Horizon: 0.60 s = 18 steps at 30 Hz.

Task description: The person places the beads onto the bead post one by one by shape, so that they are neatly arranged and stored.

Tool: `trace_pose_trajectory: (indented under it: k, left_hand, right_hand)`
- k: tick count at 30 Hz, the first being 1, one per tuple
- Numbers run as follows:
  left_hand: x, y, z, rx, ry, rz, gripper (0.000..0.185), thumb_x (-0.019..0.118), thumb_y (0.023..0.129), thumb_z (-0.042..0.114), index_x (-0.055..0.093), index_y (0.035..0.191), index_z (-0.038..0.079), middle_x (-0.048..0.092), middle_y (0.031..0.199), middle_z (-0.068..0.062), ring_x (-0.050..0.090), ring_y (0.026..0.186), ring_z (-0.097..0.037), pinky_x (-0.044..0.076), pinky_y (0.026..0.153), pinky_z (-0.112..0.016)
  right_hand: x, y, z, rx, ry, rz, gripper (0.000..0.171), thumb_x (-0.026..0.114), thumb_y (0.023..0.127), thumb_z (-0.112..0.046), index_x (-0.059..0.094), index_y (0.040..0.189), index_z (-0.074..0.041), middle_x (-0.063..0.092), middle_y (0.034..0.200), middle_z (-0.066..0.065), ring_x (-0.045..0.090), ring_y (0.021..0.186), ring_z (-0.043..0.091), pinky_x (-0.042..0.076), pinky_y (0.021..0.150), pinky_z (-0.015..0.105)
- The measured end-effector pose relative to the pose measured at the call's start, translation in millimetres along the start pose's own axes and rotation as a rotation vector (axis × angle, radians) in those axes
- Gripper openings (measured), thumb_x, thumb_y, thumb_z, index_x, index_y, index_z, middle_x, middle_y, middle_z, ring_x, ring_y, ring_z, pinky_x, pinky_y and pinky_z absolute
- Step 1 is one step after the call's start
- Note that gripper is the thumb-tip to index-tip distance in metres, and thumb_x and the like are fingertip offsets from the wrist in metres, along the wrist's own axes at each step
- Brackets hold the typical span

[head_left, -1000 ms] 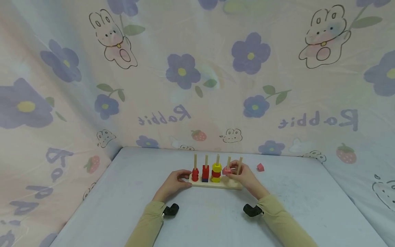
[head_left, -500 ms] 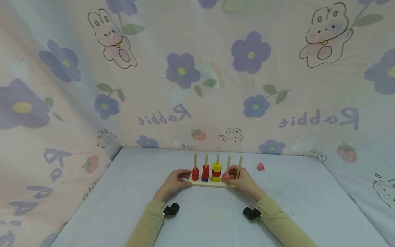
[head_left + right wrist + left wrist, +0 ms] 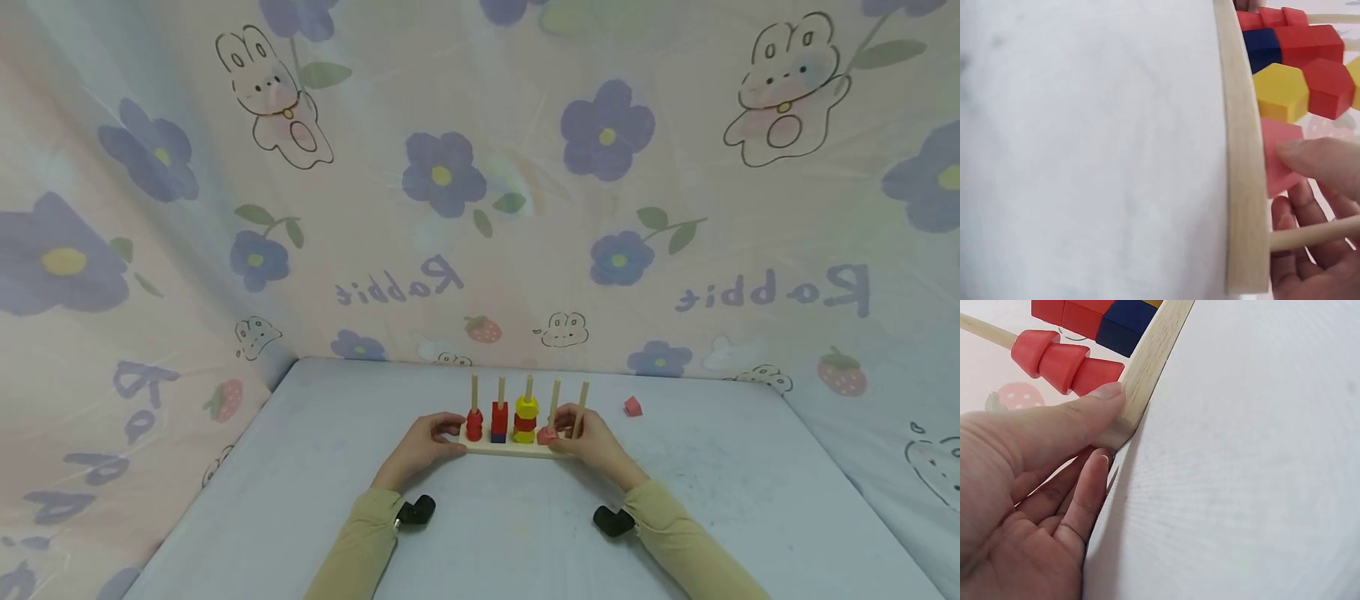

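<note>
A wooden peg board (image 3: 510, 451) with several upright pegs lies on the table. My left hand (image 3: 422, 447) grips its left end, thumb on the board's edge and fingers behind, seen closely in the left wrist view. At the fourth peg, my right hand (image 3: 597, 438) pinches a pink block (image 3: 1279, 165) that sits down at the board. The right thumb presses on the block's face, with the bare last peg (image 3: 1316, 234) running beside the fingers. Other pegs carry round red pieces (image 3: 1063, 365), red blocks (image 3: 500, 415) over a blue one (image 3: 1125, 326), and yellow pieces (image 3: 1280, 90) around a red one.
A loose pink block (image 3: 633, 407) lies on the white table (image 3: 517, 533), beyond my right hand. A printed curtain (image 3: 517, 233) with rabbits and flowers hangs behind the table and along its sides.
My right hand has lowered the pink block down the fourth peg to the board and still holds it there. The left hand stays at the board's left end.
</note>
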<state>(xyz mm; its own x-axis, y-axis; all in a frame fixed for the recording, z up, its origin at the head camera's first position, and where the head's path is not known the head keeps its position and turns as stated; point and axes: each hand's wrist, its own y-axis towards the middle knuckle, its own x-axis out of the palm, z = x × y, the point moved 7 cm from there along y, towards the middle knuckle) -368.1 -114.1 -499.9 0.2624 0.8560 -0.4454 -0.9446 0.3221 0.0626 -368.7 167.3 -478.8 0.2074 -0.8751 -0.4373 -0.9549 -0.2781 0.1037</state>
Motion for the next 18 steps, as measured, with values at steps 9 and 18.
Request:
trace_pose_trajectory:
  k: [9, 18]
  left_hand:
    - [0.7, 1.2, 3.2, 0.038, -0.015, 0.013, 0.047, 0.076, 0.08, 0.004, 0.058, 0.123, -0.003, 0.063, 0.109, -0.017, 0.058, 0.093, -0.03, 0.048, 0.077, -0.038]
    - [-1.0, -4.9, 12.7, 0.021, -0.036, 0.0, 0.048, 0.076, 0.08, 0.006, 0.058, 0.124, -0.001, 0.062, 0.108, -0.016, 0.058, 0.09, -0.026, 0.047, 0.077, -0.035]
  right_hand:
    - [-19, -9, -17, -0.097, -0.036, -0.008, 0.036, 0.076, 0.08, -0.004, 0.06, 0.112, 0.002, 0.064, 0.107, 0.018, 0.06, 0.1, 0.035, 0.048, 0.087, 0.045]
    - [-55, -26, -41, -0.208, -0.078, 0.012, 0.041, 0.074, 0.08, 0.003, 0.056, 0.117, 0.003, 0.061, 0.113, 0.022, 0.057, 0.107, 0.041, 0.046, 0.088, 0.051]
